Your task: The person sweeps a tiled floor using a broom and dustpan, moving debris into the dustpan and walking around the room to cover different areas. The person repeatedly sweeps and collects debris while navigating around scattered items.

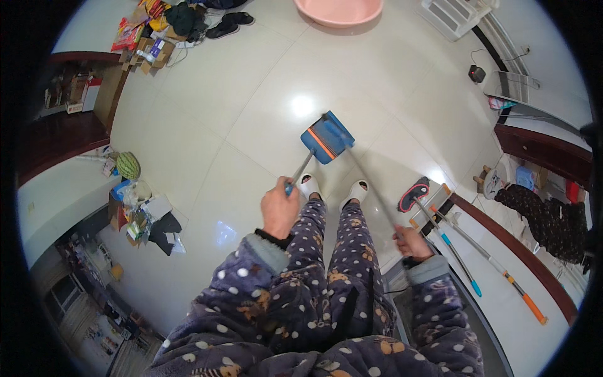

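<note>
My left hand (281, 206) is closed around the blue-tipped handle of a blue dustpan (310, 139), which has an orange strip and a toothed comb. The pan lies flat on the tiled floor just ahead of my white slippers (356, 190). In my right hand (411, 242) is the long grey handle of a broom (372, 181), slanting down and away to the left. Its blue head (335, 130) is over the dustpan and slightly blurred. Whether the bristles touch the pan cannot be made out.
A mop with a dark pad (414, 196) and an orange-handled floor tool (511, 279) lean at the right wall. A pink basin (341, 10) stands ahead. Left are a watermelon (127, 165), a box of bags (136, 200) and shoes (223, 29). A person (546, 217) is beyond the right doorway.
</note>
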Action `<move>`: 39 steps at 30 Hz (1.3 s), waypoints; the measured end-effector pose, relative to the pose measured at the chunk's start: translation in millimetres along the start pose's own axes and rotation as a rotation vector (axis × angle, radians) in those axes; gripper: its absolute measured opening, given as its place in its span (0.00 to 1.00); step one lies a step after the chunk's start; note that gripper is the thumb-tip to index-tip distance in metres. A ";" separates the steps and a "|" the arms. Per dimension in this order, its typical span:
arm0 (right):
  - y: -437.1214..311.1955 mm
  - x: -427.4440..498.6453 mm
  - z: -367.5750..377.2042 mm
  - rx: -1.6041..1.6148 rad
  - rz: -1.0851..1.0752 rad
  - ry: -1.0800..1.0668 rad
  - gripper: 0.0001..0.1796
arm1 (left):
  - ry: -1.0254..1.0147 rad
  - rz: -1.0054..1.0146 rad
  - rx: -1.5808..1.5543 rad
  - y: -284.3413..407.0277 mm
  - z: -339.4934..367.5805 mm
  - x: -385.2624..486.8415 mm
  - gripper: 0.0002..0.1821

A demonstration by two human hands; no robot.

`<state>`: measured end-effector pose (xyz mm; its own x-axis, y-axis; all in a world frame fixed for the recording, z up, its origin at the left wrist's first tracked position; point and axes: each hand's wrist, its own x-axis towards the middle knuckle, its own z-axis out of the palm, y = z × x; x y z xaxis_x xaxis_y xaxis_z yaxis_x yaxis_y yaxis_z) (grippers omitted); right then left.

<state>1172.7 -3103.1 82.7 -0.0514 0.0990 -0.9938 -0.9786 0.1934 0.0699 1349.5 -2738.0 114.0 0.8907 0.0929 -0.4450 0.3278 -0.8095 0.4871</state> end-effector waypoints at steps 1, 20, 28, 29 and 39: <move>-7.9 4.7 -16.7 -0.038 -0.002 0.101 0.24 | 0.029 -0.027 -0.049 -13.7 -5.2 -4.8 0.12; 21.3 266.1 133.4 -1.040 -0.443 0.453 0.12 | 0.154 -0.194 -0.038 -83.6 -43.8 5.7 0.10; -6.2 43.4 25.8 -0.677 -0.406 -0.022 0.22 | 0.122 -0.206 -0.025 -91.8 -42.5 -6.8 0.11; -19.8 32.3 21.0 -0.743 -0.351 0.093 0.24 | 0.120 -0.210 -0.039 -96.4 -45.7 -10.4 0.12; -121.1 221.3 79.8 -1.321 -0.637 0.459 0.09 | 0.237 -0.295 -0.112 -146.9 -51.5 -64.5 0.10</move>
<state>1295.8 -3026.7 -138.7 0.6190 -0.0095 -0.7854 -0.3213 -0.9155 -0.2422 1260.1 -2595.2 109.9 0.7970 0.4539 -0.3984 0.6010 -0.6612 0.4490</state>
